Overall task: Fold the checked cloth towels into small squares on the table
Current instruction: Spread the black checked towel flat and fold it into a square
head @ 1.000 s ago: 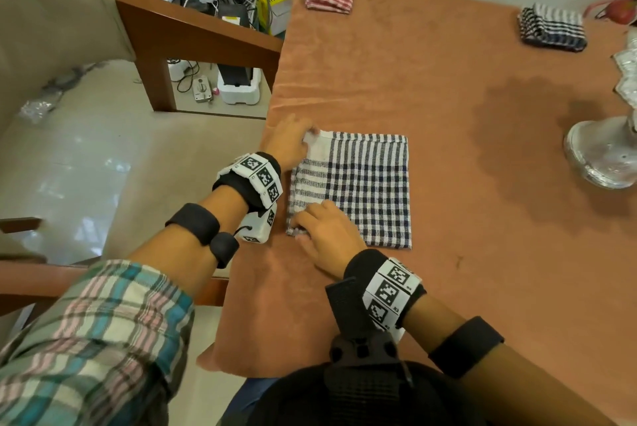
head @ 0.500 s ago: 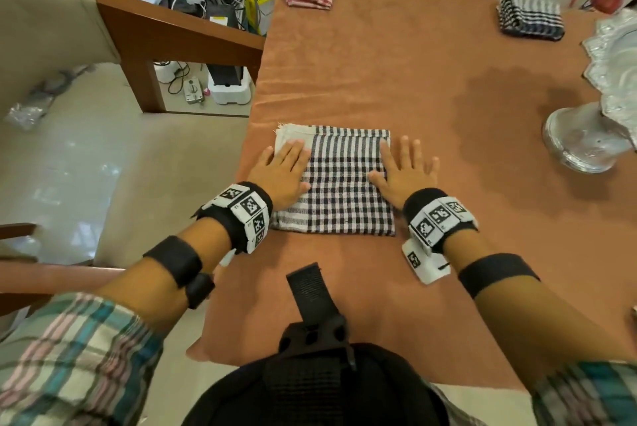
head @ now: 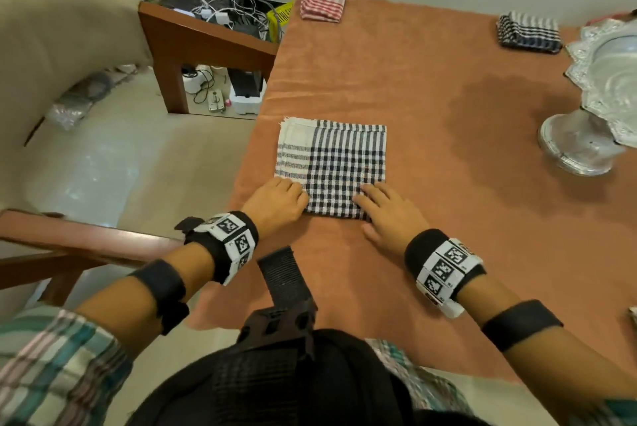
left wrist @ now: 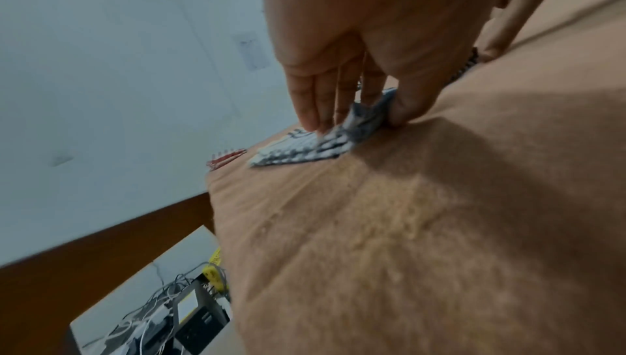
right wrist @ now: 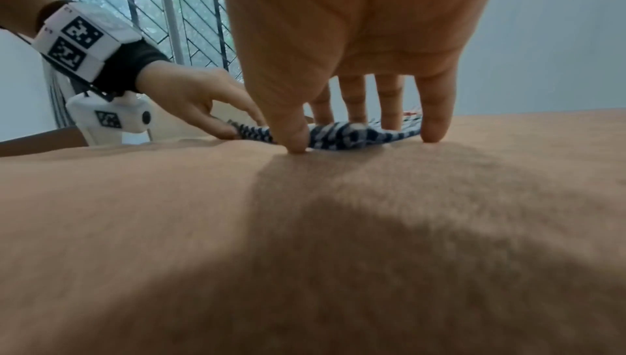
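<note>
I'm getting an evenly lit head view, the wide lens bowing the table (head: pixel 448 81) edges, with glare shining off the floor (head: pixel 86 167). Both wrist views are looking dimmer and soft, motion blur smearing the foreground. Each hand is casting a broad dark shadow toward the camera.

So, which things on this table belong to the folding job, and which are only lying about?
Part of the job:
- blue checked towel, near edge pinched by left hand and right hand
- folded red towel
- folded dark towel

Only lying about:
- silver stand
- cables on the side table
</note>
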